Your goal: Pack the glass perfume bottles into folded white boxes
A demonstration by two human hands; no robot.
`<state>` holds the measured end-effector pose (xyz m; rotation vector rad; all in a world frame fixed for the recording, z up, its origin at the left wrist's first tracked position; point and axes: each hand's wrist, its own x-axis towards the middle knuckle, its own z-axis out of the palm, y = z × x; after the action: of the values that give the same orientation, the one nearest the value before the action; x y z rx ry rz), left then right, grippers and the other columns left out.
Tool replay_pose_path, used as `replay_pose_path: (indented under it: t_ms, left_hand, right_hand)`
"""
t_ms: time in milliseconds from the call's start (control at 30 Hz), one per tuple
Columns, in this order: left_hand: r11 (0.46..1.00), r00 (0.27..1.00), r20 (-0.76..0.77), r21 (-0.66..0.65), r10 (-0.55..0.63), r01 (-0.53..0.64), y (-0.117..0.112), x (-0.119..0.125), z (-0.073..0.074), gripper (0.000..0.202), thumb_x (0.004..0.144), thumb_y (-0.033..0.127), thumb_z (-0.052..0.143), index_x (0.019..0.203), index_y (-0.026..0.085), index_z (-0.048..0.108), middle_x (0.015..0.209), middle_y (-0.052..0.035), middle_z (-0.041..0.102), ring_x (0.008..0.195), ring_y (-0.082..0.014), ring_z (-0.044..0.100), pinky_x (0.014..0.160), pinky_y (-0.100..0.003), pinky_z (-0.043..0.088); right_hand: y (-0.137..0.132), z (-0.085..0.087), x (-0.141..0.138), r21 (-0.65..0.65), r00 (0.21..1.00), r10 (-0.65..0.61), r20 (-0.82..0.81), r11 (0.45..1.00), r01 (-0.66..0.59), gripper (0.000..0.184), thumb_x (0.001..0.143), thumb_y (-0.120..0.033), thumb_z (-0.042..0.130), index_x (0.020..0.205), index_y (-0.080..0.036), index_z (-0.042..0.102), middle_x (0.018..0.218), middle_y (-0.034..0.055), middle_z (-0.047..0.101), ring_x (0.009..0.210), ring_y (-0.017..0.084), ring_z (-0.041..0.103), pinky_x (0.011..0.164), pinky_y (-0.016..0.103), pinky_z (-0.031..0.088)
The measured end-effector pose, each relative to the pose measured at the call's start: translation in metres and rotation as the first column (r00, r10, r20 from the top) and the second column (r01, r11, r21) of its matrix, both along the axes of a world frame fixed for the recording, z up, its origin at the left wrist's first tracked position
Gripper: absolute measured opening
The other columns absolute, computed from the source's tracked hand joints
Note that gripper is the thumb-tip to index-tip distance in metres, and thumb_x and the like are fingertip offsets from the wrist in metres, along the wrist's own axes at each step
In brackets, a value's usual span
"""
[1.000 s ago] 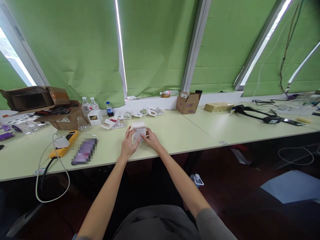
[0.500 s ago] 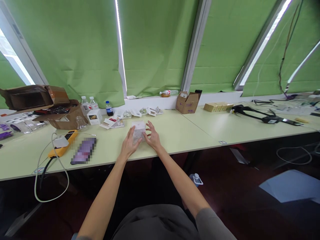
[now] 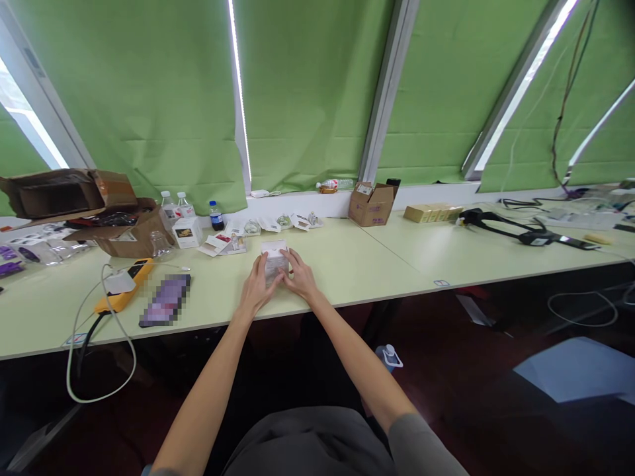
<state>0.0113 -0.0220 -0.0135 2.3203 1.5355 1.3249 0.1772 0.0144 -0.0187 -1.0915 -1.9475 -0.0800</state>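
A small white cardboard box stands near the front edge of the pale table, its top flap raised at the far side. My left hand grips its left side, thumb across the near face. On the right, my right hand is closed around the box, with fingers at the top edge and thumb on the front. What lies inside the box is not visible. Beyond it, opened white cartons lie beside small clear glass items.
A phone and a yellow power strip with a looping white cable lie left. Brown cardboard boxes, a blue-capped bottle and a white box stand behind. Farther right are another carton, yellow boxes and a black headset.
The box's top flap has come up. My right hand has closed in from the box's right side onto its top edge, while my left hand keeps its hold.
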Motion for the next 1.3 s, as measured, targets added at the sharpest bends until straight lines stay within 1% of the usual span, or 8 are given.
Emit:
replay_pose_path:
  t_ms: [100, 200, 333, 467, 600, 800, 1100, 1300]
  left_hand:
    - [1.000, 1.000, 0.011, 0.000, 0.001, -0.001, 0.0001, 0.0002, -0.0007, 0.075, 0.086, 0.054, 0.049, 0.148, 0.025, 0.018, 0.147, -0.0138, 0.033, 0.130, -0.0298, 0.042, 0.089, -0.039, 0.050]
    - [1.000, 0.999, 0.038, 0.000, -0.016, 0.016, 0.0005, -0.0001, -0.0013, 0.074, 0.085, 0.054, 0.050, 0.147, 0.025, 0.021, 0.146, -0.0142, 0.034, 0.126, -0.0291, 0.047, 0.088, -0.039, 0.050]
    - [0.999, 0.998, 0.048, 0.008, -0.033, 0.033, 0.0007, -0.0011, -0.0013, 0.072, 0.085, 0.053, 0.051, 0.145, 0.025, 0.023, 0.145, -0.0140, 0.036, 0.123, -0.0273, 0.050, 0.088, -0.038, 0.051]
    - [0.999, 0.999, 0.045, -0.020, -0.024, 0.025, 0.0002, -0.0019, -0.0006, 0.071, 0.085, 0.053, 0.052, 0.144, 0.026, 0.025, 0.146, -0.0140, 0.036, 0.120, -0.0279, 0.053, 0.086, -0.038, 0.052]
    - [0.998, 0.997, 0.055, -0.030, -0.051, 0.052, 0.0002, -0.0023, -0.0003, 0.070, 0.086, 0.052, 0.050, 0.144, 0.025, 0.023, 0.147, -0.0139, 0.034, 0.122, -0.0281, 0.051, 0.089, -0.040, 0.051]
    - [0.996, 0.994, 0.069, 0.008, -0.087, 0.087, 0.0018, -0.0026, -0.0008, 0.066, 0.087, 0.049, 0.050, 0.143, 0.024, 0.024, 0.146, -0.0139, 0.034, 0.128, -0.0271, 0.045, 0.094, -0.041, 0.048]
    - [0.992, 0.993, 0.055, 0.075, -0.103, 0.099, 0.0065, -0.0033, -0.0038, 0.058, 0.090, 0.042, 0.047, 0.141, 0.023, 0.026, 0.141, -0.0140, 0.039, 0.127, -0.0243, 0.046, 0.096, -0.040, 0.047]
    - [0.990, 0.991, 0.060, 0.079, -0.119, 0.114, 0.0076, -0.0042, -0.0047, 0.054, 0.091, 0.040, 0.046, 0.140, 0.023, 0.027, 0.141, -0.0139, 0.039, 0.125, -0.0228, 0.048, 0.098, -0.039, 0.046]
  right_hand:
    - [-0.0001, 0.0006, -0.0001, -0.020, 1.000, 0.019, -0.023, 1.000, -0.020, 0.056, 0.088, -0.038, 0.051, 0.141, -0.027, 0.038, 0.144, 0.0092, 0.041, 0.118, 0.026, 0.054, 0.074, 0.034, 0.058]
    - [-0.0002, 0.0010, -0.0001, -0.028, 0.999, 0.033, -0.039, 0.999, -0.035, 0.054, 0.088, -0.037, 0.051, 0.139, -0.026, 0.038, 0.143, 0.0093, 0.041, 0.117, 0.027, 0.054, 0.074, 0.035, 0.058]
    - [-0.0003, 0.0009, 0.0000, -0.024, 0.998, 0.035, -0.043, 0.999, -0.036, 0.052, 0.088, -0.036, 0.051, 0.138, -0.026, 0.040, 0.143, 0.0089, 0.041, 0.117, 0.026, 0.054, 0.073, 0.033, 0.058]
    - [-0.0006, 0.0007, 0.0001, -0.022, 0.999, 0.027, -0.044, 0.999, -0.028, 0.051, 0.088, -0.036, 0.051, 0.137, -0.026, 0.041, 0.142, 0.0084, 0.042, 0.116, 0.026, 0.055, 0.072, 0.033, 0.058]
    - [-0.0009, 0.0004, 0.0001, -0.012, 0.998, 0.029, -0.047, 1.000, -0.029, 0.051, 0.087, -0.034, 0.052, 0.136, -0.026, 0.042, 0.141, 0.0084, 0.043, 0.113, 0.026, 0.057, 0.072, 0.033, 0.058]
    - [-0.0002, 0.0003, -0.0004, -0.013, 0.998, 0.022, -0.060, 1.000, -0.023, 0.045, 0.090, -0.036, 0.049, 0.133, -0.026, 0.045, 0.139, 0.0086, 0.047, 0.108, 0.025, 0.060, 0.070, 0.033, 0.057]
    - [0.0022, -0.0007, -0.0005, -0.008, 0.998, -0.005, -0.055, 1.000, 0.005, 0.038, 0.095, -0.038, 0.041, 0.129, -0.025, 0.049, 0.136, 0.0093, 0.050, 0.099, 0.023, 0.064, 0.067, 0.031, 0.055]
    - [0.0011, -0.0002, -0.0005, 0.003, 0.999, -0.031, -0.031, 1.000, 0.031, 0.037, 0.096, -0.040, 0.039, 0.127, -0.024, 0.051, 0.136, 0.0094, 0.050, 0.092, 0.022, 0.066, 0.065, 0.030, 0.053]
